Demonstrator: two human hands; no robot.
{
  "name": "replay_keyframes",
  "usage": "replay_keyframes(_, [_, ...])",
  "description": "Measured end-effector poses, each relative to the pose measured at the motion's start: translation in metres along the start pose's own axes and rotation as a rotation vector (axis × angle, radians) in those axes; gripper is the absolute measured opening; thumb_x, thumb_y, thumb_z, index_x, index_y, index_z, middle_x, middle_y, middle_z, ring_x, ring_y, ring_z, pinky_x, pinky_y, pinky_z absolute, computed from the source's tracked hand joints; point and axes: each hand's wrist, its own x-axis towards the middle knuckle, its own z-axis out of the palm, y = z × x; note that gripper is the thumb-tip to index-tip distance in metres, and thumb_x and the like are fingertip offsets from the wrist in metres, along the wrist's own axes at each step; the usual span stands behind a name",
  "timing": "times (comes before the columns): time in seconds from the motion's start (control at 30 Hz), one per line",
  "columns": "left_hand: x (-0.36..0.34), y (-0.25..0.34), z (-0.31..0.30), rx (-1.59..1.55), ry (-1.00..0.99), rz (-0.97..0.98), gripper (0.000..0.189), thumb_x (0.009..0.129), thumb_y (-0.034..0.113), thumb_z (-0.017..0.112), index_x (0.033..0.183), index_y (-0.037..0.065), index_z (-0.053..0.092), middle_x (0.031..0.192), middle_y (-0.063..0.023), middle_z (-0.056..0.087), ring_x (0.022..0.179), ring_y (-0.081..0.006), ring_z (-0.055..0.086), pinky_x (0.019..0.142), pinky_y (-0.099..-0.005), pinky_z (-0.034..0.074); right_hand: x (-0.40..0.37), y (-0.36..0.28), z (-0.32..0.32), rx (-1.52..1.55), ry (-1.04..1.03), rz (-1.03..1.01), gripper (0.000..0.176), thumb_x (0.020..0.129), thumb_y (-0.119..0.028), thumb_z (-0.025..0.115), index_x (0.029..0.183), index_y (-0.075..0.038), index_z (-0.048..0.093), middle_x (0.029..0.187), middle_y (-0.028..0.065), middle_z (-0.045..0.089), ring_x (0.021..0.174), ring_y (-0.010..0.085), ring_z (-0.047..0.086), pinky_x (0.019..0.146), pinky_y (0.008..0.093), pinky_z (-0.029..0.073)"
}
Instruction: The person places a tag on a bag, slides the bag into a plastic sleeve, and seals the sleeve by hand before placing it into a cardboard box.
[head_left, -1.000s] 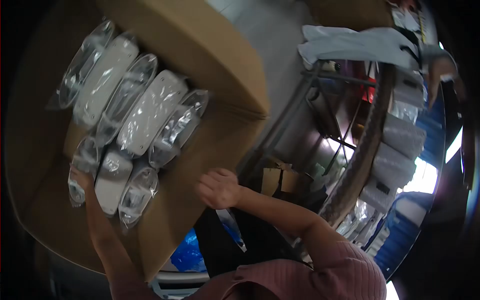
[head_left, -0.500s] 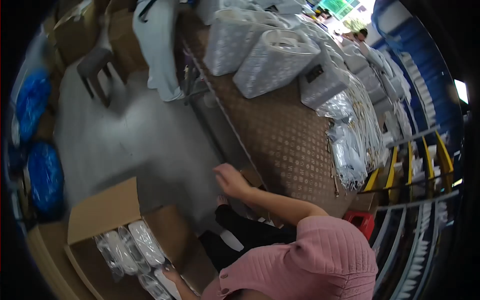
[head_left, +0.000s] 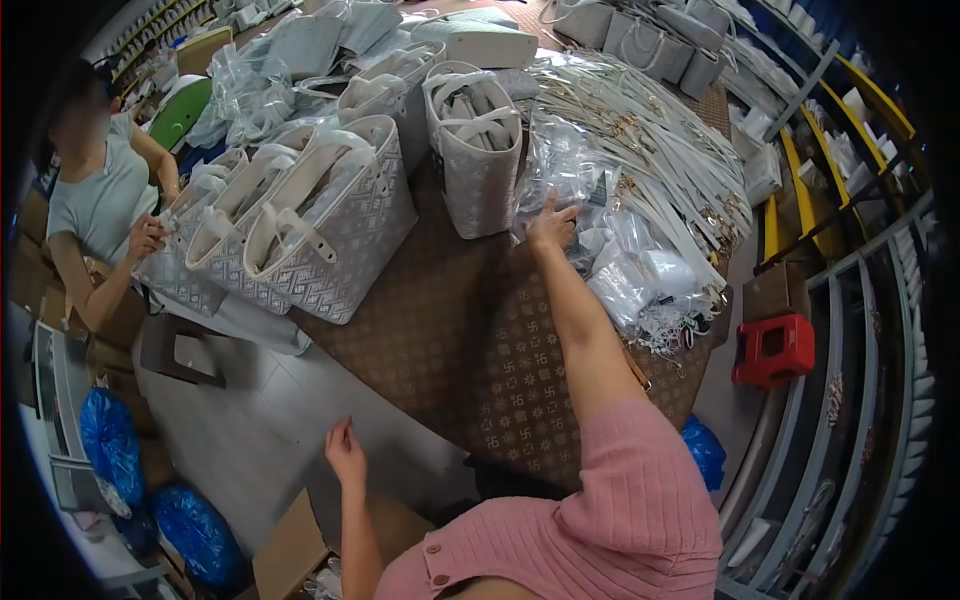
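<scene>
The heap of clear plastic packets (head_left: 610,275) lies on the brown patterned worktop (head_left: 410,350), at two o'clock in the view. The person's right hand (head_left: 552,228) rests on the heap's near-left side, fingers somewhat apart and touching the plastic; whether they have gripped a packet I cannot tell. Half a second ago this hand hung in the air beside the worktop's edge, with nothing in it.

Against the heap, between one and two o'clock, spreads a mass of pale straps (head_left: 650,150) with gold-coloured fittings. A pale patterned tote (head_left: 475,190) stands upright at twelve o'clock, just beside the packets, and a row of similar totes (head_left: 345,260) stands at ten o'clock.

The left hand (head_left: 345,452) is at seven o'clock, released, its fingers loosely bent around nothing. In the earlier frame it was down in the open carton (head_left: 290,548), on the plastic-wrapped goods (head_left: 325,580); now it is clear of them. Only part of the carton shows, at the lower edge, since the view has swung toward the worktop.

Between nine and ten o'clock a co-worker (head_left: 95,200) has come into fuller view, where only pale trousers showed before, hands at the farthest tote of the row. A red object (head_left: 800,350) sits at three o'clock, near the shelving.
</scene>
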Motion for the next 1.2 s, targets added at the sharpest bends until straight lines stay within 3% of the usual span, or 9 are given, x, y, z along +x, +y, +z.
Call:
replay_keyframes(0.07, [0.036,0.057,0.034,-0.005,-0.110,0.186,0.017,0.084,0.000,0.050,0.098,-0.001,0.059,0.094,-0.0111,0.058,0.084,-0.0205,0.057,0.074,-0.0286,0.046,0.027,0.023,0.042,0.447,-0.079,0.238,0.076,0.074,-0.018,0.065,0.138,-0.015,0.023,0.122,0.0293,0.039,0.099,0.0381,0.052,0.083,0.0401,0.045])
replay_keyframes(0.1, [0.046,0.088,0.049,-0.039,-0.162,0.230,0.016,0.084,0.001,0.051,0.098,-0.001,0.059,0.096,-0.0106,0.058,0.084,-0.0203,0.058,0.074,-0.0287,0.046,0.037,0.037,0.067,0.465,0.072,0.165,0.053,0.069,-0.016,0.065,0.120,-0.009,0.049,0.100,0.0213,0.058,0.085,0.0330,0.058,0.079,0.0366,0.046])
replay_keyframes(0.27, [0.050,0.151,0.096,-0.144,-0.420,0.247,0.020,0.087,0.005,0.052,0.105,0.002,0.059,0.098,-0.0095,0.059,0.088,-0.0198,0.058,0.076,-0.0289,0.045,-0.010,0.069,0.006,1.029,0.140,-0.154,0.013,0.073,-0.005,0.059,0.084,-0.001,0.063,0.086,0.0106,0.060,0.078,0.0217,0.059,0.067,0.0308,0.046])
replay_keyframes(0.43, [0.039,0.147,0.129,-1.123,-0.526,-0.939,0.036,0.087,0.012,0.056,0.122,0.003,0.050,0.106,-0.0079,0.058,0.090,-0.0163,0.057,0.078,-0.0257,0.045,-0.176,0.099,-0.088,1.445,-0.693,-0.376,0.012,0.072,0.000,0.057,0.082,-0.001,0.062,0.079,0.0047,0.054,0.075,0.0125,0.053,0.069,0.0238,0.042])
replay_keyframes(0.57, [0.024,0.145,0.142,-0.916,-0.861,-0.891,0.040,0.083,0.006,0.058,0.122,0.002,0.049,0.108,-0.0075,0.057,0.092,-0.0139,0.056,0.080,-0.0248,0.044,-0.276,0.109,-0.091,1.235,-1.041,-0.481,0.016,0.070,-0.001,0.057,0.085,-0.003,0.064,0.082,0.0080,0.057,0.075,0.0156,0.056,0.070,0.0260,0.044])
replay_keyframes(0.63, [0.014,0.130,0.141,-0.613,-1.247,-0.324,0.041,0.078,-0.001,0.059,0.118,0.001,0.053,0.100,-0.0054,0.058,0.091,-0.0117,0.055,0.080,-0.0239,0.043,-0.302,0.110,-0.099,1.083,-1.209,-0.540,0.015,0.071,-0.003,0.059,0.085,-0.004,0.065,0.084,0.0101,0.060,0.077,0.0181,0.057,0.071,0.0296,0.045])
replay_keyframes(0.77, [0.010,0.132,0.109,-0.515,-1.007,-0.082,0.025,0.073,-0.003,0.060,0.098,0.002,0.064,0.082,-0.0013,0.058,0.083,-0.0126,0.055,0.077,-0.0239,0.043,-0.267,0.134,-0.131,1.193,-1.353,-0.569,0.023,0.082,-0.018,0.059,0.096,0.000,0.063,0.092,0.0076,0.065,0.085,0.0160,0.060,0.075,0.0283,0.048])
replay_keyframes(1.0, [0.033,0.173,0.055,-0.025,-0.856,0.914,0.031,0.062,-0.001,0.061,0.091,0.011,0.066,0.084,-0.0046,0.056,0.079,-0.0213,0.053,0.071,-0.0286,0.044,-0.211,0.183,-0.141,1.714,-0.604,0.638,0.048,0.089,-0.044,0.047,0.115,-0.004,0.048,0.091,0.0108,0.059,0.079,0.0183,0.062,0.070,0.0306,0.052])
replay_keyframes(1.2, [0.026,0.184,0.054,0.166,-1.007,1.666,0.020,0.065,0.013,0.058,0.083,0.016,0.065,0.096,-0.0032,0.054,0.091,-0.0217,0.049,0.082,-0.0360,0.042,-0.238,0.158,-0.153,1.969,-0.712,0.366,0.047,0.087,-0.025,0.053,0.125,-0.004,0.036,0.106,0.0106,0.055,0.091,0.0203,0.058,0.079,0.0316,0.049])
